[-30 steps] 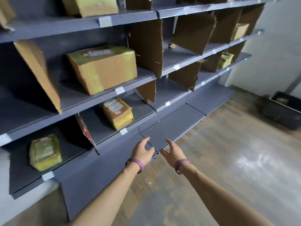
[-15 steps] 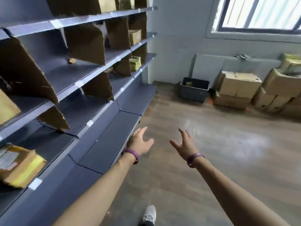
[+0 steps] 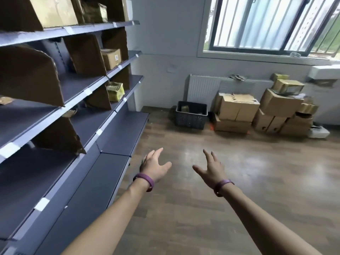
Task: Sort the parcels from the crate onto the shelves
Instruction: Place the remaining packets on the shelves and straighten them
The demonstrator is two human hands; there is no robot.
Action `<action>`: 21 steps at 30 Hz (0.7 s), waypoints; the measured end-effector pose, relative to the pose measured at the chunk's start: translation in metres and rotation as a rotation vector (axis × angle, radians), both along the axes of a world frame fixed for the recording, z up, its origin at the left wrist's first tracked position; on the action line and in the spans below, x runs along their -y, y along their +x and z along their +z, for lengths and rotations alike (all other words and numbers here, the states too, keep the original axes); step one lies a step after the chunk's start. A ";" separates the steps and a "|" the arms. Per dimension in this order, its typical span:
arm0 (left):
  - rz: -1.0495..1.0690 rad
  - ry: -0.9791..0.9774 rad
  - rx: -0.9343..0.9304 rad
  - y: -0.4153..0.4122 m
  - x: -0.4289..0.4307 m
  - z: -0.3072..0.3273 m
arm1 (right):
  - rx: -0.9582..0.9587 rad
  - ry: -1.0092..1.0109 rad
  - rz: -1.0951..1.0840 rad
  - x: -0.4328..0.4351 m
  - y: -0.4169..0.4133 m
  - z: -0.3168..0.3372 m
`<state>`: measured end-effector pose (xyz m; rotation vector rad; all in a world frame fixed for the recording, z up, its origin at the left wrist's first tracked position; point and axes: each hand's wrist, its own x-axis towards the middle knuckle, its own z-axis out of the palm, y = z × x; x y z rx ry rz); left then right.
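My left hand (image 3: 154, 165) and my right hand (image 3: 211, 169) reach forward over the wooden floor, fingers spread, holding nothing. The dark crate (image 3: 191, 115) stands on the floor against the far wall, with a yellow-taped parcel (image 3: 184, 108) showing inside it. Grey shelves (image 3: 114, 124) with cardboard dividers run along my left. On them sit a brown parcel (image 3: 111, 58), a yellow-taped parcel (image 3: 115, 91) one level lower, and further parcels (image 3: 93, 11) on the top level.
A stack of cardboard boxes (image 3: 239, 109) with yellow-taped parcels on top fills the floor to the right of the crate. A white radiator (image 3: 202, 87) and a barred window (image 3: 266, 24) are on the far wall. Open wooden floor (image 3: 239, 172) lies between me and the crate.
The view has swung right, away from the shelves and toward the far wall. The crate and the box stack have come closer to the middle. Both hands stay empty and spread.
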<state>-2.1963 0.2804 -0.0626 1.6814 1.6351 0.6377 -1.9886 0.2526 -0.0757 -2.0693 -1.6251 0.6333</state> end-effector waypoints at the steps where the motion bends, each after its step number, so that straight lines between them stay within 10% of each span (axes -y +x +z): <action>1: -0.013 0.005 0.001 0.002 -0.017 0.004 | -0.002 0.011 -0.004 -0.015 0.002 0.003; 21: -0.100 -0.007 -0.057 0.150 -0.326 -0.006 | -0.075 0.060 -0.044 -0.331 0.142 -0.021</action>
